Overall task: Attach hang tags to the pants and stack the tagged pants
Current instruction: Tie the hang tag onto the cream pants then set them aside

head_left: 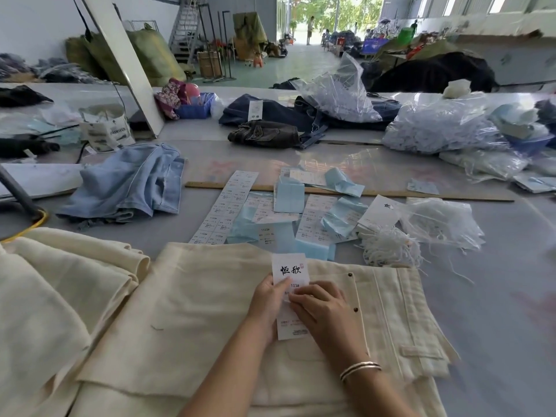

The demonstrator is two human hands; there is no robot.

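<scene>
Cream pants lie folded on the grey table in front of me, waistband to the right. A white hang tag with black brush characters lies on them. My left hand holds the tag's left edge between thumb and fingers. My right hand lies over the tag's middle, its fingertips pressing a small sticker onto the card. A second pile of cream pants sits at the left.
Sheets of size stickers and pale blue backing papers lie beyond the pants. White tag strings and plastic bags are at the right. A wooden ruler, blue jeans and dark jeans lie farther back.
</scene>
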